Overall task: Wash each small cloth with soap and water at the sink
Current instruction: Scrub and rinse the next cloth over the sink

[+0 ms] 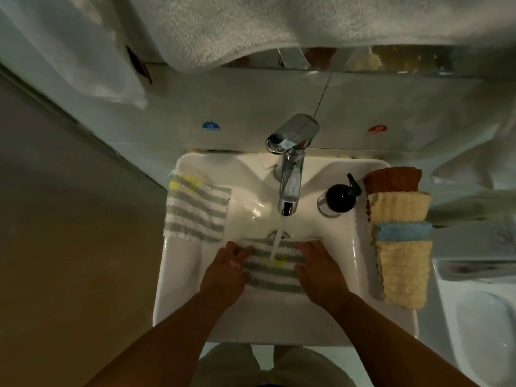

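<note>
A grey-and-white striped cloth (272,270) with yellow spots is spread flat in the white sink (349,275), under water running from the chrome tap (290,174). My left hand (223,270) grips its left edge and my right hand (321,270) grips its right edge. A second striped cloth (195,209) lies over the sink's left rim. On the right rim sits a stack of folded cloths: brown (392,178), yellow (398,206), blue (402,230) and a long yellow one (402,272). A dark soap pump bottle (342,195) stands right of the tap.
A large white towel (223,26) hangs overhead at the back, another on the left (83,65). Blue (210,126) and red (377,129) stickers mark the wall behind the tap. A white toilet (480,331) stands to the right of the sink.
</note>
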A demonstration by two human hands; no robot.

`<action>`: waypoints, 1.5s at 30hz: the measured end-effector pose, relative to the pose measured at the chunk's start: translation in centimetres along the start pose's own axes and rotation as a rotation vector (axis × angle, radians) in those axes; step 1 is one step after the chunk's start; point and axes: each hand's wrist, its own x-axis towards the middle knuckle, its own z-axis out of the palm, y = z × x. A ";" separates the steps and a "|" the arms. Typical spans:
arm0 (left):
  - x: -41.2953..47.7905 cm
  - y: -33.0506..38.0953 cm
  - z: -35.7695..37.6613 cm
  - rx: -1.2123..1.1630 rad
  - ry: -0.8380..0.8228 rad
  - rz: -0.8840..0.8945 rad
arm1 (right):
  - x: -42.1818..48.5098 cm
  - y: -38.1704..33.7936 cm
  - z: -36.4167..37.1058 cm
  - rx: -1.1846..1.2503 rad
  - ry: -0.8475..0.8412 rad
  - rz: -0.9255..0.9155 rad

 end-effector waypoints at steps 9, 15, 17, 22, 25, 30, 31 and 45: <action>-1.6 1.2 -0.5 0.064 -0.074 0.020 | -0.9 2.1 2.3 -0.093 -0.087 0.081; -2.8 1.6 -0.3 0.054 -0.090 0.026 | -1.9 3.2 2.4 -0.067 -0.143 0.083; -3.1 1.5 -0.3 0.043 -0.088 0.021 | -2.1 3.4 2.5 -0.073 -0.137 0.077; -3.1 1.3 -0.4 0.056 -0.102 0.021 | -2.1 3.3 2.4 -0.079 -0.151 0.082; -3.1 1.2 -0.3 0.047 -0.110 0.015 | -2.0 3.5 2.6 -0.078 -0.146 0.076; -3.0 1.0 -0.1 0.057 -0.114 0.018 | -2.0 3.7 2.8 -0.088 -0.144 0.070; -3.0 1.0 -0.1 0.059 -0.120 0.014 | -2.0 3.7 2.8 -0.091 -0.145 0.067; -3.8 0.8 -0.7 0.062 -0.112 -0.021 | -1.9 2.6 2.6 -0.151 -0.204 0.067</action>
